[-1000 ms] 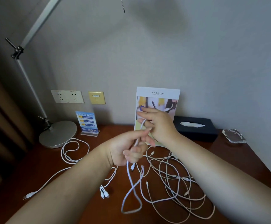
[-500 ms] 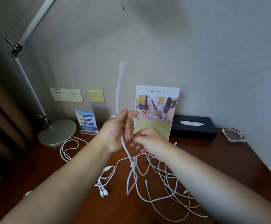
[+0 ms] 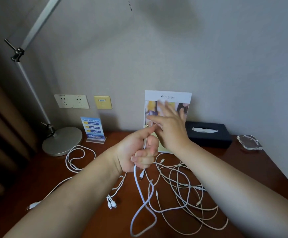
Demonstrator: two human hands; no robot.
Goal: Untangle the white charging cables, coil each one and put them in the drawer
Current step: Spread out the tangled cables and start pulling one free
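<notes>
My left hand (image 3: 138, 150) is closed around a thick white cable (image 3: 140, 194), which hangs from the fist in a long loop down to the wooden desk (image 3: 91, 219). Just behind it my right hand (image 3: 170, 127) is raised with its fingers spread and blurred, holding nothing. Below and to the right lies a tangle of thin white cables (image 3: 184, 191) with loose plugs. Another white cable (image 3: 78, 158) lies looped at the left near the lamp base, and a bunch of plugs (image 3: 111, 202) rests by my left forearm. No drawer is in view.
A silver desk lamp base (image 3: 62, 141) stands at the back left, with a small blue sign (image 3: 93, 128) beside it. A picture card (image 3: 168, 103) leans on the wall behind my hands. A black tissue box (image 3: 208, 134) and a glass ashtray (image 3: 248, 142) sit at the back right.
My left hand has dropped lower and its cable end no longer sticks up. My right hand has let go of the cable and swung up with open fingers.
</notes>
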